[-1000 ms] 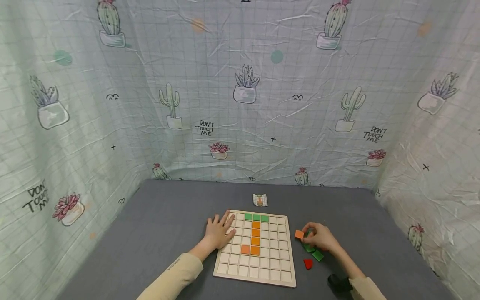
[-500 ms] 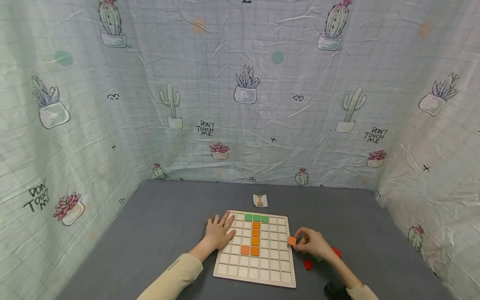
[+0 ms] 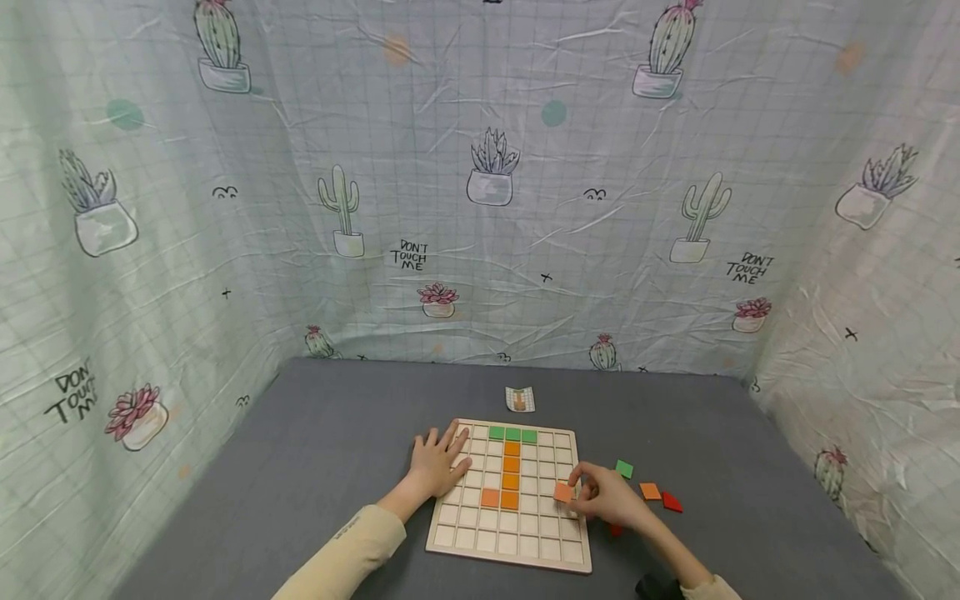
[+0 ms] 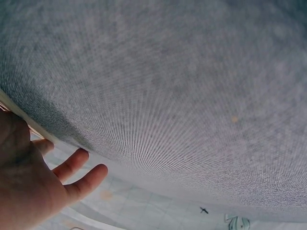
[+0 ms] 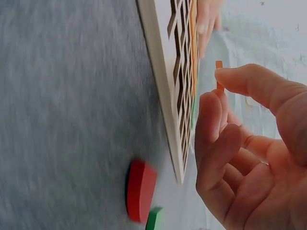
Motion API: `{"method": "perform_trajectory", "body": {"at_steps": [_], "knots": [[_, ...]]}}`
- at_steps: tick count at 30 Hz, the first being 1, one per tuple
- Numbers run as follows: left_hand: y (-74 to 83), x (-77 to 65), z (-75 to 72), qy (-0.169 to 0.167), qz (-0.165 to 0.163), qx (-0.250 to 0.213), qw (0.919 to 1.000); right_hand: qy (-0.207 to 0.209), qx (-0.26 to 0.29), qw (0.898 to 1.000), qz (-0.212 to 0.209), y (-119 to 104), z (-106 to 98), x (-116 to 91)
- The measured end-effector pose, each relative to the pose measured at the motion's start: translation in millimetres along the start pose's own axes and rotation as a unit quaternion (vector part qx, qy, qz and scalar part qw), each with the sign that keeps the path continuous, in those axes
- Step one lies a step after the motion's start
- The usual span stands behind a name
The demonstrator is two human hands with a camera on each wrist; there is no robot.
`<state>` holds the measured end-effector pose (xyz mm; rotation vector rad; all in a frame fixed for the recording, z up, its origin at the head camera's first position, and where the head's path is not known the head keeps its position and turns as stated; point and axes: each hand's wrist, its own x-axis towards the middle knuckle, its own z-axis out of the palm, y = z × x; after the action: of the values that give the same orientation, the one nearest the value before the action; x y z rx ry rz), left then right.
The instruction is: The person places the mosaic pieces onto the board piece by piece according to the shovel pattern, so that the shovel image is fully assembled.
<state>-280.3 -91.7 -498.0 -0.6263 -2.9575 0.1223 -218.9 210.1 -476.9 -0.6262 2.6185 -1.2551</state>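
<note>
An orange square tile is pinched between the thumb and fingers of my right hand, over the right side of a wooden grid board. The right wrist view shows that tile edge-on at the fingertips. My left hand rests on the board's left edge with its fingers spread. In the board's cells lie three green tiles along the top row, an orange column below them, and a lighter orange tile left of the column's foot.
Right of the board lie a green tile, an orange tile and a red piece. Another red piece is partly hidden by my right hand. A small printed card lies behind the board. Patterned cloth surrounds the table.
My right hand has carried the orange tile leftward from the loose pieces to above the board. Pieces it had covered now show. The left hand has stayed still.
</note>
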Motion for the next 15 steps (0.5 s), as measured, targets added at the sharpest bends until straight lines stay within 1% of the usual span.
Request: {"method": "perform_trajectory", "body": {"at_steps": [4, 11, 15], "knots": [[-0.3, -0.3, -0.8, 0.002, 0.001, 0.002, 1.0000, -0.011, -0.005, 1.000, -0.011, -6.1, 6.8, 0.4], [-0.1, -1.1, -3.6, -0.006, 0.000, 0.001, 1.0000, -0.034, 0.016, 0.999, -0.014, -18.0, 18.0, 3.2], [0.2, -2.0, -5.3, -0.009, 0.000, -0.006, 0.9999, -0.042, 0.009, 0.999, -0.015, -19.9, 26.7, 4.9]]}}
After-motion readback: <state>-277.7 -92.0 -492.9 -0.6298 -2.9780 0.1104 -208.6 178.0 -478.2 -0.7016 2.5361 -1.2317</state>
